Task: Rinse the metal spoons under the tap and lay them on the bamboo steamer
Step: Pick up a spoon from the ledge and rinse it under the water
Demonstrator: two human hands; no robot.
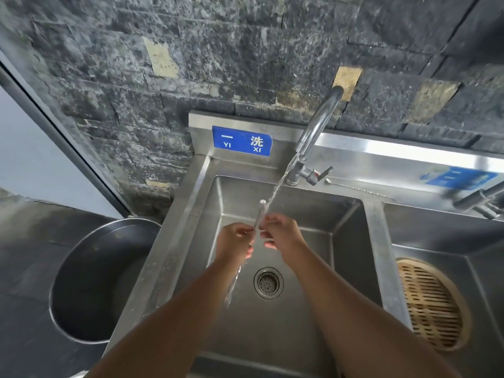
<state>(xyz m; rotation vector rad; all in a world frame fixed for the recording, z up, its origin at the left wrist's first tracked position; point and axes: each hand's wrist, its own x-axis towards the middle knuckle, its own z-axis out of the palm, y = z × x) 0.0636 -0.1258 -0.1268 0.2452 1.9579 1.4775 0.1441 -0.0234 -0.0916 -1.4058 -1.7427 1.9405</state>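
Observation:
A metal spoon (260, 212) stands almost upright between my two hands over the left sink basin (313, 214), its handle end pointing up into the running water. My left hand (236, 241) pinches its lower part from the left. My right hand (281, 236) grips it from the right. The spoon's bowl is hidden by my fingers. Water falls from the curved tap (313, 132) onto the spoon and runs off below my left hand. The round bamboo steamer (431, 304) lies in the right basin, with no spoon visible on it.
A drain strainer (268, 282) sits in the basin floor under my forearms. A large dark metal pot (103, 279) stands on the floor left of the sink. A second tap (480, 199) juts in at the right. A dark stone wall rises behind.

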